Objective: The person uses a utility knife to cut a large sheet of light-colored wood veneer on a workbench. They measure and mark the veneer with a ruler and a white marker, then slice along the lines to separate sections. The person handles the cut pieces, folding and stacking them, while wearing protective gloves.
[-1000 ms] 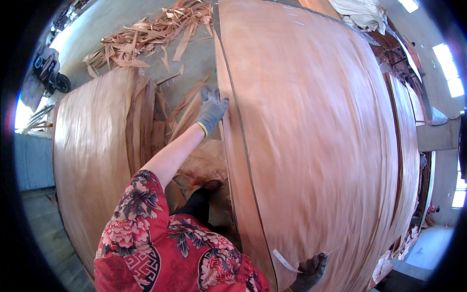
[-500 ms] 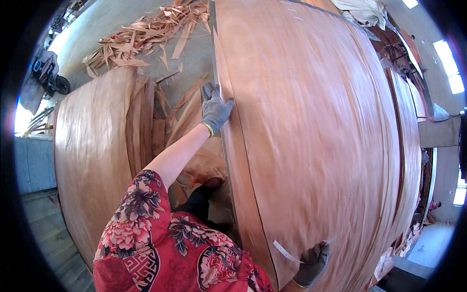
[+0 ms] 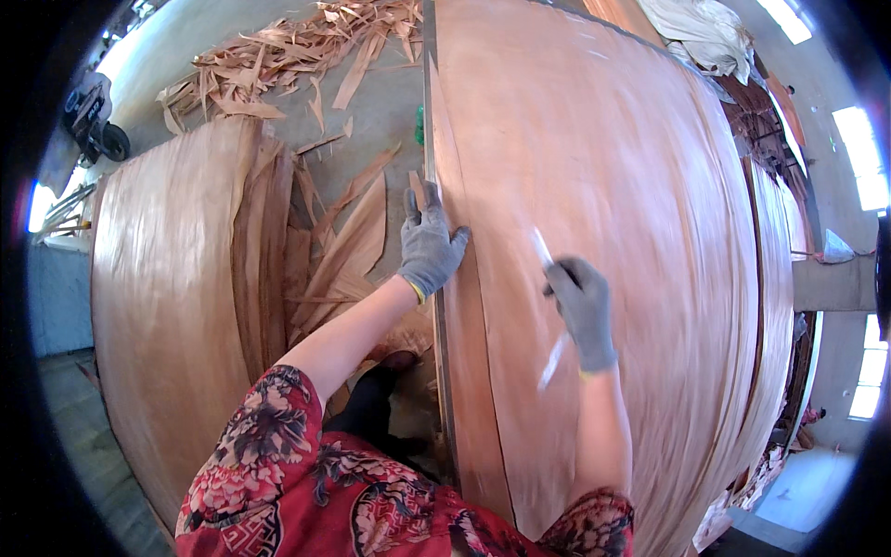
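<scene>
Pressing down near the left edge of a large veneer sheet [image 3: 631, 232], the left hand [image 3: 429, 243] in its grey glove lies flat and spread, fingers pointing away from the person, gripping nothing. The sheet tops a thick stack that fills the right half of the view, its surface pale reddish-brown with fine grain running lengthwise. The right hand [image 3: 583, 308], also grey-gloved, is curled closed around a thin pale strip [image 3: 548, 316] that runs slantwise above and below the fist over the middle of the sheet; motion blur hides what the strip is made of. Both bare forearms reach up from the lower edge, out of red floral sleeves [image 3: 269, 483].

Left of the stack, a second pile of veneer [image 3: 167, 288] lies on the concrete floor [image 3: 371, 121], with loose torn pieces [image 3: 348, 246] leaning between the two piles. Farther off, a heap of veneer scraps [image 3: 297, 46] is scattered over the floor. A small wheeled machine [image 3: 91, 121] stands at the far left, and pale cloth [image 3: 691, 28] lies beyond the sheet's top edge.
</scene>
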`<state>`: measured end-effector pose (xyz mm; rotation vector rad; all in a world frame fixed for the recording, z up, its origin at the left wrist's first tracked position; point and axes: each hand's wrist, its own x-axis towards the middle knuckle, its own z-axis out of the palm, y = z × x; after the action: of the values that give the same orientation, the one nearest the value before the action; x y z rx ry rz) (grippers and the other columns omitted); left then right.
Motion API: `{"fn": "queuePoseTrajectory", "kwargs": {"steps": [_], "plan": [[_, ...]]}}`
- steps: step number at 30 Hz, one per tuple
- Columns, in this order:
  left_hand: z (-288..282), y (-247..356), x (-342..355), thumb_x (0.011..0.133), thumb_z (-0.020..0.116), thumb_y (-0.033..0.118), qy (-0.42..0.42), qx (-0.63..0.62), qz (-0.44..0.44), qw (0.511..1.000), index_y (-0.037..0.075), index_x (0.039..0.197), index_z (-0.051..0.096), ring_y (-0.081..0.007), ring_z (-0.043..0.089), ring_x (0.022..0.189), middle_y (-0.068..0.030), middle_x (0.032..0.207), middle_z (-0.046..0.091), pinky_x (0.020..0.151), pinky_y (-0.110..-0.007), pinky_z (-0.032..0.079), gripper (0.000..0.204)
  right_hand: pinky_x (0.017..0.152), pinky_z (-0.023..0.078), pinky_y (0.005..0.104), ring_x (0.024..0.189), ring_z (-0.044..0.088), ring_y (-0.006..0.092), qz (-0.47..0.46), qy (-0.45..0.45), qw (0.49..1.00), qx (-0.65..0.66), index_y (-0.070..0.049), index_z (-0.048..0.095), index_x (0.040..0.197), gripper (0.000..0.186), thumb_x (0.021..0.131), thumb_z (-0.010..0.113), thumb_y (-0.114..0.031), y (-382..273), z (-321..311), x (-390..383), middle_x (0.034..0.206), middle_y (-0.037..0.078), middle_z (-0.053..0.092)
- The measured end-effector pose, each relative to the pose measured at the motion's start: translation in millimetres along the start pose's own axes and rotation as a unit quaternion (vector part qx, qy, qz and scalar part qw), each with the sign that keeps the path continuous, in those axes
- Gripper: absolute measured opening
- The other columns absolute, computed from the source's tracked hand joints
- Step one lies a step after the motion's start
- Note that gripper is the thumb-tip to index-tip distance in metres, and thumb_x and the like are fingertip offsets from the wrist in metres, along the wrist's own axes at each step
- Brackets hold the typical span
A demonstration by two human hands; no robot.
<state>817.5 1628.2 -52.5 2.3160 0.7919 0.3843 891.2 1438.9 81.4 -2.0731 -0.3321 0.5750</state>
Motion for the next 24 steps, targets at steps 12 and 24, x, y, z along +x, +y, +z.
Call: {"fn": "queuePoseTrajectory", "kwargs": {"steps": [12,24], "plan": [[5.2,-3.7,1.7,0.073,0.066,0.023,0.061,-0.034,0.003,0.998,-0.008,0.137,0.017,-0.0476,0.018,0.13,-0.022,0.141,0.027,0.102,-0.044,0.028,0.087,0.062,0.047,0.0349,0.067,0.062,0.0227,-0.015,-0.127,0.939,-0.319,-0.006,0.065,0.074,0.039,0.076,0.061,-0.045,-34.2,96.3,148.8,0.068,0.009,0.064],[-22.8,0.2,32.0,0.075,0.063,0.022,0.092,0.067,0.193,0.975,-0.005,0.136,0.024,-0.0421,0.026,0.129,-0.0139,0.137,0.037,0.104,-0.047,0.023,0.078,0.074,0.05,0.0365,0.087,0.064,0.0248,0.032,-0.13,0.867,-0.481,-0.007,0.068,0.087,0.045,0.075,0.062,-0.05,-52.6,103.6,165.7,0.082,0.011,0.068]]}}
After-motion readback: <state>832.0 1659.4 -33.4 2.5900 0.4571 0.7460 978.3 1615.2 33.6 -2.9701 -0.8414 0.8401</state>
